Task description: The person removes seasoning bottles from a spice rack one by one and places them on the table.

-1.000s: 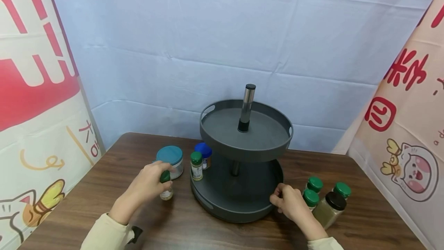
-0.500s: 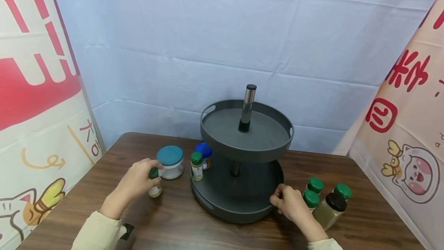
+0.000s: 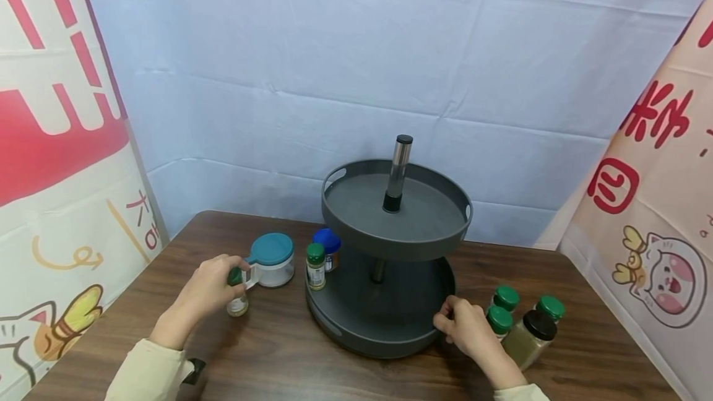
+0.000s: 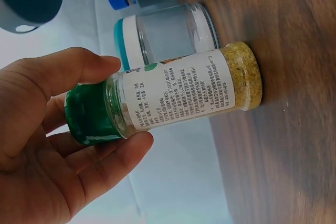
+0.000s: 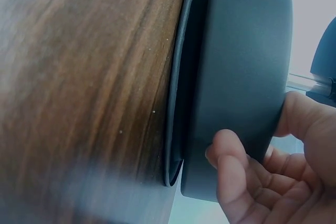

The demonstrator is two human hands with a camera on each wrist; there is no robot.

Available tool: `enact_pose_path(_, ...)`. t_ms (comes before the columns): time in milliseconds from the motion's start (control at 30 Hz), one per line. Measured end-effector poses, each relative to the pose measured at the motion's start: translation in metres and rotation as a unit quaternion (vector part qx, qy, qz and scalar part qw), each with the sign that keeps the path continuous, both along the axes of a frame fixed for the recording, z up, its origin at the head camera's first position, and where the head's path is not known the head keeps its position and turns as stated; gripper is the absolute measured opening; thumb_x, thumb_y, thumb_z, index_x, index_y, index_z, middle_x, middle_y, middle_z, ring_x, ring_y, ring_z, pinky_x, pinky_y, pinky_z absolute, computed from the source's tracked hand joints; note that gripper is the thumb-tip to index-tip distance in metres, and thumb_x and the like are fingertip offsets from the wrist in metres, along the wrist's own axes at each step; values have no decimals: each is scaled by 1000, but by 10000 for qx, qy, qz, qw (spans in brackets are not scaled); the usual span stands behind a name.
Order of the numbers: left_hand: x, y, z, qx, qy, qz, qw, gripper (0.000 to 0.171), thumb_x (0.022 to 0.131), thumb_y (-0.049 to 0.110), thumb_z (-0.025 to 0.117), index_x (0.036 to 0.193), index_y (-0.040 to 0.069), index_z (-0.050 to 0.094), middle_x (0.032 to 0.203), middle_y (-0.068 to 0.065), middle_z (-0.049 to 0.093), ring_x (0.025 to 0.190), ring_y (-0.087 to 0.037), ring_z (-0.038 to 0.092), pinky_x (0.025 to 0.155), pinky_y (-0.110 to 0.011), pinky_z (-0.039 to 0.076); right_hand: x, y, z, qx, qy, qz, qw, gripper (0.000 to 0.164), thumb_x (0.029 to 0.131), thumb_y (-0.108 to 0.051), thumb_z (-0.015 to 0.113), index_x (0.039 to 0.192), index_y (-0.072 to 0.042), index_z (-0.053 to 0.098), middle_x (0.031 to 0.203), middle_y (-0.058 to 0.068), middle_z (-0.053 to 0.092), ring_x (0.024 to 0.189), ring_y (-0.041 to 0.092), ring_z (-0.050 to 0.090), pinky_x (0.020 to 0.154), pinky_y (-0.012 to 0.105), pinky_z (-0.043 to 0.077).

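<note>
My left hand [image 3: 208, 286] pinches a spice jar [image 4: 181, 90] by its green cap, thumb on one side and fingers on the other. Yellow seasoning shows at the jar's bottom, below a white printed label, and its base is at the tabletop. Right beside it stands a clear canister with a teal lid [image 3: 272, 249] and a white handle. My right hand [image 3: 461, 325] grips the wall of the lower tray [image 3: 384, 346] of a dark grey two-tier turntable, fingers curled against the outside and thumb at the rim.
On the lower tray's left side stand a green-capped jar [image 3: 315, 268] and a blue-lidded jar [image 3: 328, 243]. Several jars cluster right of my right hand, including a black-capped one [image 3: 529, 336]. The upper tray [image 3: 362, 203] overhangs the lower one around a metal post [image 3: 398, 169].
My left hand has moved left with the spice jar, away from the turntable and to the left side of the teal-lidded canister. My right hand has stayed at the lower tray.
</note>
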State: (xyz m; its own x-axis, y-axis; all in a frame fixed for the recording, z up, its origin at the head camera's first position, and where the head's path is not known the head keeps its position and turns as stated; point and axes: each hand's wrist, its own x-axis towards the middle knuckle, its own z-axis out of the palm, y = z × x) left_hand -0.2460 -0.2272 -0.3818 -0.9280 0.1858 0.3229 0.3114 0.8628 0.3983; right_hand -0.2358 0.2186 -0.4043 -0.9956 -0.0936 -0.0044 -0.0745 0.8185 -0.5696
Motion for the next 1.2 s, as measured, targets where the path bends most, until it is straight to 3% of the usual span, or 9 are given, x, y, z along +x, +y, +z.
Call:
enact_pose_path(500, 0, -2, -1, 21, -207, 22, 9998, 27, 74, 5, 74, 100, 4, 66, 99, -13, 60, 78, -22, 55, 61, -36, 46, -1, 0, 1, 7, -15, 39, 10000, 11, 83, -10, 57, 73, -10, 52, 60, 2, 50, 49, 15, 52, 48, 32, 38)
enact_pose_path(1200, 2, -2, -1, -101, -112, -6, 9999, 28, 75, 6, 74, 102, 4, 66, 100, -13, 60, 88, -30, 58, 69, -44, 47, 0, 0, 0, -62, -17, -31, 10000, 9, 84, -9, 56, 75, -9, 53, 61, 2, 52, 51, 16, 53, 49, 32, 38)
